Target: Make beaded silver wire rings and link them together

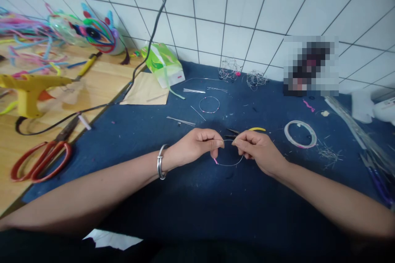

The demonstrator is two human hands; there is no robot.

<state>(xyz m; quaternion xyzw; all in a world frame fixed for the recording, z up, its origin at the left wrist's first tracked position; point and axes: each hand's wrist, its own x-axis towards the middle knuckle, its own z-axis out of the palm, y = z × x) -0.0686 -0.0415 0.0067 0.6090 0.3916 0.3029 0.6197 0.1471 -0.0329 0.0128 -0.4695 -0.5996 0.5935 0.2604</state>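
Observation:
A thin wire ring (228,165) hangs between my two hands over the dark blue mat. My left hand (200,146) pinches its upper left side between thumb and fingers, and a small pink piece (215,161) sits on the wire just below. On the other side my right hand (254,148) pinches the ring near its top. Behind the right hand lie pliers with a yellow handle (257,129), partly hidden. Farther back on the mat rests another wire ring (210,111) with small pink beads. Short straight wires (181,121) lie left of it.
Red-handled scissors (41,162) and a yellow glue gun (33,92) lie at left, with a black cord (150,41) crossing. A green tissue pack (163,65) and tangled wire (230,70) line the wall. At right are a wire coil (300,134), wire scraps (330,154) and purple-handled pliers (378,181).

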